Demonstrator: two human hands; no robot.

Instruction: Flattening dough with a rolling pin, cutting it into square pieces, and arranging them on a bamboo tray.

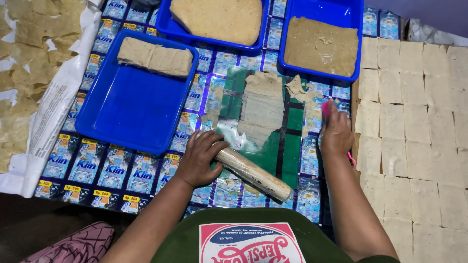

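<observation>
My left hand (199, 158) rests palm down on one end of a cylindrical rolling pin (253, 174) that lies slanted on the work surface. My right hand (335, 132) is closed on a small pink tool (325, 109), pressed on the surface to the right. Between the hands a thin sheet of pale dough (262, 107) lies flat on a green plastic sheet (292, 146). A torn scrap of dough (295, 87) sits at its upper right.
A blue tray (126, 112) at the left holds a dough block at its far end. Two more blue trays (253, 47) (356, 9) at the back hold dough slabs. Cut squares of dough (414, 122) cover the right side. Irregular pieces (24, 58) lie at the far left.
</observation>
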